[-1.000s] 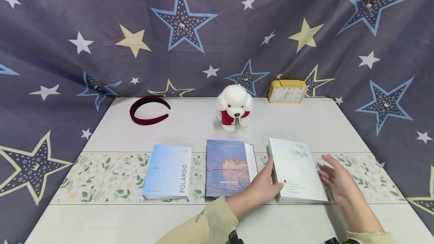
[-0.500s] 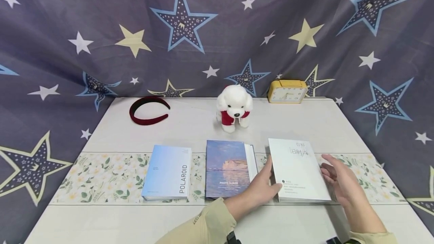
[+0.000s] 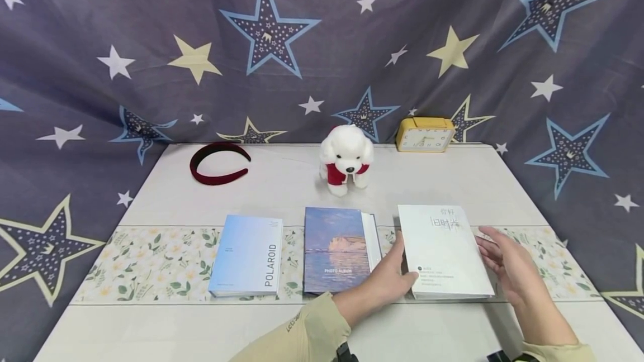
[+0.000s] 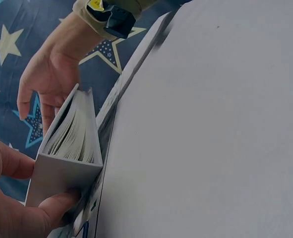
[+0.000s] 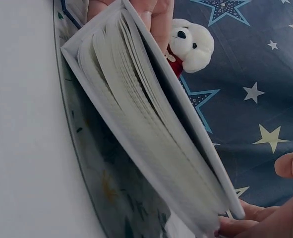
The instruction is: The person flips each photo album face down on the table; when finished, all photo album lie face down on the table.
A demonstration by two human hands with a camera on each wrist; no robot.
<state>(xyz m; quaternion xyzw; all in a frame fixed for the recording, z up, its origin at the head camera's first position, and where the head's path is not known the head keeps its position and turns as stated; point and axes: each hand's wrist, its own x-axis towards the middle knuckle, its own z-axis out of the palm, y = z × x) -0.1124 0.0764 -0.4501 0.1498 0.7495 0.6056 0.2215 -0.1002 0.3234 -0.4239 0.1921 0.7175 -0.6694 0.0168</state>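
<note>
A white photo album (image 3: 443,253) with a printed cover lies closed at the right of the floral strip on the table. Along its spine, on the left side, rest the thumb and fingers of my left hand (image 3: 379,281). My right hand (image 3: 513,267) is at the opposite edge, fingers loosely bent by the cover's side and thumb apart from it. In the right wrist view the album's page block (image 5: 136,104) shows between the covers, with a narrow gap under the upper one. The left wrist view shows the spine (image 4: 62,178) against my left fingers.
Left of the white album lie a blue seascape photo album (image 3: 337,250), close to my left wrist, and a pale blue album (image 3: 246,256). Behind stand a white plush dog (image 3: 348,149) and a yellow alarm clock (image 3: 425,136). A dark red headband (image 3: 211,180) lies back left.
The white album's cover has come down, its free edge shifting slightly right. My right hand has moved a little right with it, while my left hand stays at the spine.
</note>
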